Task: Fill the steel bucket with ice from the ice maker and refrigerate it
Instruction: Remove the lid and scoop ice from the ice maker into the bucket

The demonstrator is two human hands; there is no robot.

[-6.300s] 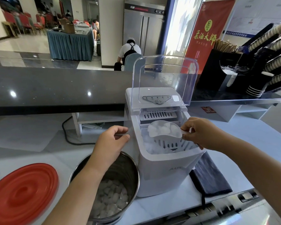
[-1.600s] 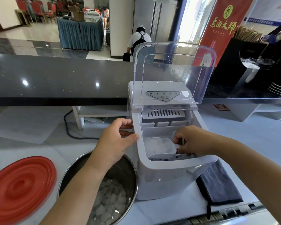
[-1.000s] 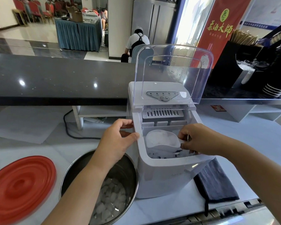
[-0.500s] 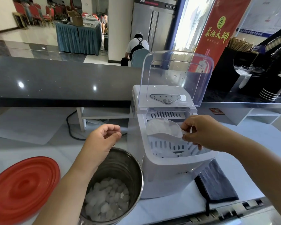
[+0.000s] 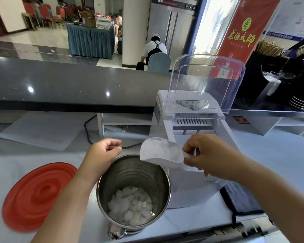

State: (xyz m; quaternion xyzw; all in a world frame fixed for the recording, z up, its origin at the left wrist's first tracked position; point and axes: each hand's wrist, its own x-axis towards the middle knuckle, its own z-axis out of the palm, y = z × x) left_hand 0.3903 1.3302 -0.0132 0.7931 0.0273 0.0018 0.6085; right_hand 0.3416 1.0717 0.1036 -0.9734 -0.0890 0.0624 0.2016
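Right grip (image 5: pixel 212 155) pinched the scoop (image 5: pixel 161 151) above the steel bucket's (image 5: pixel 130 170) one-o'clock rim. Left grip (image 5: pixel 102 153) was loosely curled, empty. Tipping over centre looked safest.

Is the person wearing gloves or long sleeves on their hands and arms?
No. The left hand and the right hand are bare, with no gloves, and no ring shows. The left forearm and the right forearm are bare too: no sleeve, watch or bracelet shows before the arms leave the picture.
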